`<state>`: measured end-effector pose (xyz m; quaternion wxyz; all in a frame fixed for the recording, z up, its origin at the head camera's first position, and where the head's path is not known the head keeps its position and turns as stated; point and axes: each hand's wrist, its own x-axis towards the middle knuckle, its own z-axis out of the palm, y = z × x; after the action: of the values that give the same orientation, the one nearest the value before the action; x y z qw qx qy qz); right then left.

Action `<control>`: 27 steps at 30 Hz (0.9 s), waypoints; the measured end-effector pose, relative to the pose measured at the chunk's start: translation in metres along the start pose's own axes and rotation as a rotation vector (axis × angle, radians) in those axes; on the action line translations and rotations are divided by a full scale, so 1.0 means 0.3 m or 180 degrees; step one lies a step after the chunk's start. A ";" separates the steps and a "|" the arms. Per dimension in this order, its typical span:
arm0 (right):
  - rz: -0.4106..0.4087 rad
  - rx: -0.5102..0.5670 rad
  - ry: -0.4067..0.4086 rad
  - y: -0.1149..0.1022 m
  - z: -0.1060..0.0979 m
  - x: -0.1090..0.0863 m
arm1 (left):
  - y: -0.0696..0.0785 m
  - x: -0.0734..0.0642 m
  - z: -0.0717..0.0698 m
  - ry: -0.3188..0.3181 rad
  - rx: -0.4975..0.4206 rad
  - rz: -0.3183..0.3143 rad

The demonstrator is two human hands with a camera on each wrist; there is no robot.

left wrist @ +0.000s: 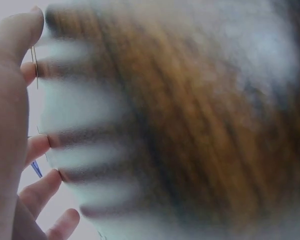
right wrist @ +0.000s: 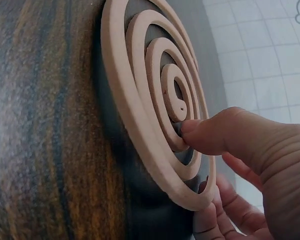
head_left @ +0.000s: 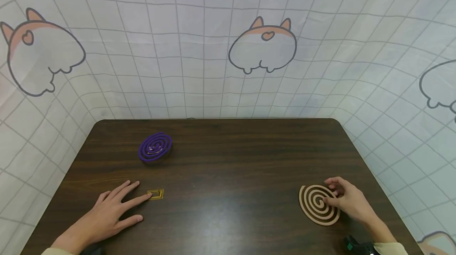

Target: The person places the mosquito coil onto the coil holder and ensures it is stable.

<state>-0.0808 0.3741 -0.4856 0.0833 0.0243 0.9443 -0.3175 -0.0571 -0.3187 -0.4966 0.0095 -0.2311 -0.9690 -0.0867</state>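
A tan mosquito coil (head_left: 319, 204) lies at the right of the table, under my right hand (head_left: 356, 203). In the right wrist view, my right thumb rests on the inner rings of the coil (right wrist: 115, 90) while the other fingers curl at its outer edge, pinching it. My left hand (head_left: 110, 215) lies with fingers spread on the left side of the table. Its index fingertip touches a small flat gold rectangular metal piece (head_left: 160, 194). In the left wrist view that piece shows only as thin lines beside the fingers (left wrist: 37, 147).
A purple mosquito coil (head_left: 155, 147) sits tilted at the back left, something shiny showing at its middle. The dark wooden table (head_left: 231, 160) ends against a white grid-patterned curtain (head_left: 199, 69) at the back and sides. A black device (head_left: 358, 246) is at the right wrist.
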 end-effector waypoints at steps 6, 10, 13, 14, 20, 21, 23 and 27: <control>0.0036 -0.0020 -0.0041 0.000 -0.002 -0.002 | 0.000 0.002 0.000 -0.0040 -0.0004 -0.0014; 0.0085 0.0033 -0.0128 -0.001 -0.010 -0.001 | 0.001 0.004 -0.001 -0.0056 -0.0007 -0.0022; 0.0104 0.0073 -0.0192 -0.001 -0.018 0.002 | 0.002 0.005 -0.001 -0.0061 0.0001 -0.0026; 0.0110 0.0083 -0.0211 -0.001 -0.021 0.003 | 0.002 0.004 -0.001 -0.0061 0.0002 -0.0027; 0.0196 0.0219 -0.0363 0.002 -0.029 0.005 | 0.002 0.002 0.003 -0.0048 0.0000 -0.0022; 0.0207 0.0253 -0.0385 0.003 -0.030 0.005 | 0.002 0.002 0.004 -0.0036 0.0005 -0.0019; 0.0213 0.0332 -0.0430 0.004 -0.031 0.006 | 0.001 0.002 0.005 -0.0014 0.0017 -0.0008; 0.0218 0.0455 -0.0524 0.003 -0.032 0.007 | 0.000 0.002 0.008 0.0010 0.0025 0.0005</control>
<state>-0.0842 0.3805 -0.4791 0.1693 0.0363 0.9078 -0.3820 -0.0575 -0.3179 -0.4988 0.0119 -0.2317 -0.9692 -0.0832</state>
